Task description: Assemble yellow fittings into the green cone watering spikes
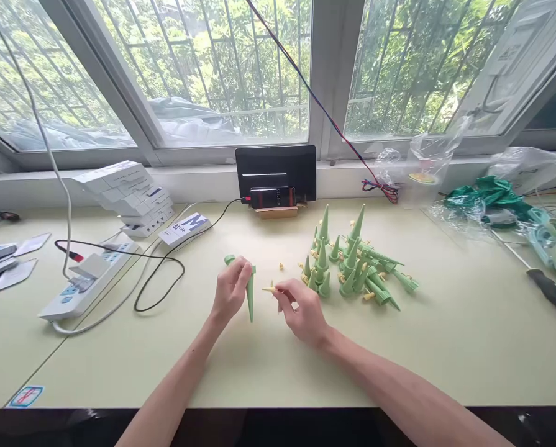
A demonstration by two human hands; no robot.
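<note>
My left hand (232,287) is closed round a green plastic spike (250,298), whose pointed end hangs downward; a green round part shows above the fingers. Between the thumb and fingers of my right hand (302,309) is a small pale-yellow plastic piece (269,288) with a thin tip pointing left, toward the spike. The two pieces are apart. A small yellow piece (281,266) lies on the table just beyond my hands. Right of it, several green spikes (323,254) stand point up, and other green spikes (376,287) with yellow pieces lie on their sides.
A tablet (276,166) and a phone (273,197) lean on a stand at the back. To the left are a power strip (89,279), black cable (182,264) and stacked white boxes (128,192). A screwdriver (550,290) and green bundle (492,197) lie far right.
</note>
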